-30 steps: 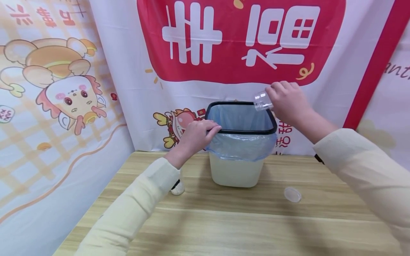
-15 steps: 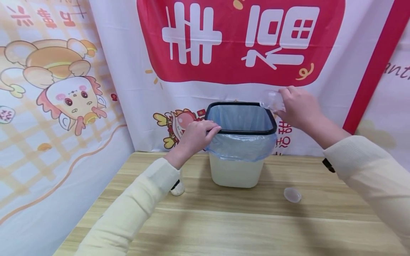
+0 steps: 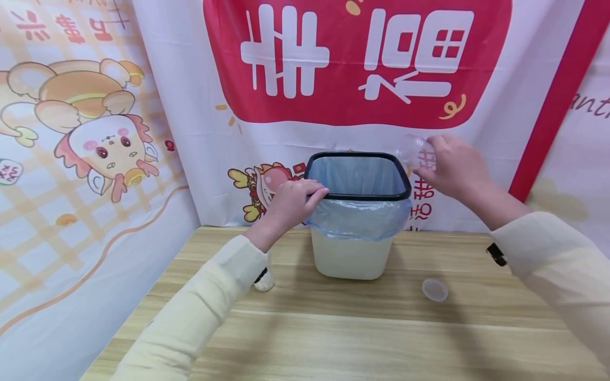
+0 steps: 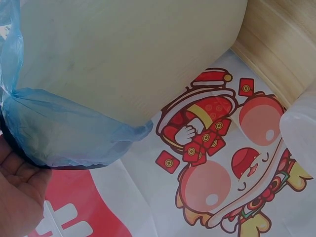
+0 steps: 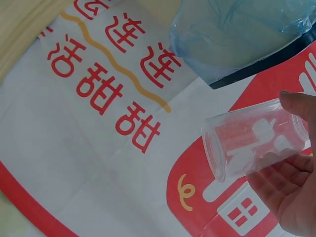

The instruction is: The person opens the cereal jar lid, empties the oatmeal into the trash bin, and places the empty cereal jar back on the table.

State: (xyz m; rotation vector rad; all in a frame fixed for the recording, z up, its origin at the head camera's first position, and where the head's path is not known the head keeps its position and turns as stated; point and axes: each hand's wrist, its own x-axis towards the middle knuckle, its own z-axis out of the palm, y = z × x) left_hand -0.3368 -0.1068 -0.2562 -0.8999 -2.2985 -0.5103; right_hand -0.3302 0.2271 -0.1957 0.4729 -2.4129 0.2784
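Note:
A cream trash can (image 3: 352, 259) stands on the table, its blue bag (image 3: 364, 219) folded over a black rim. My left hand (image 3: 292, 203) grips that rim at its left corner; in the left wrist view the fingertips of this hand (image 4: 22, 190) are hidden behind it. To the right of the can, my right hand (image 3: 455, 164) holds a clear plastic jar (image 5: 252, 140) between thumb and fingers. The jar lies tilted on its side in the air, just off the right rim, and nothing shows inside it. A round clear lid (image 3: 435, 290) lies on the table to the right.
Behind my left forearm a white object with a black band (image 3: 264, 280) stands partly hidden. The wooden table (image 3: 333, 338) meets a printed cloth (image 3: 167, 132) at the left and back. A small black item (image 3: 497, 255) shows beside my right sleeve.
My right hand has drawn the jar from over the can's right rim to the right and slightly down, outside the rim. My left hand has stayed in place.

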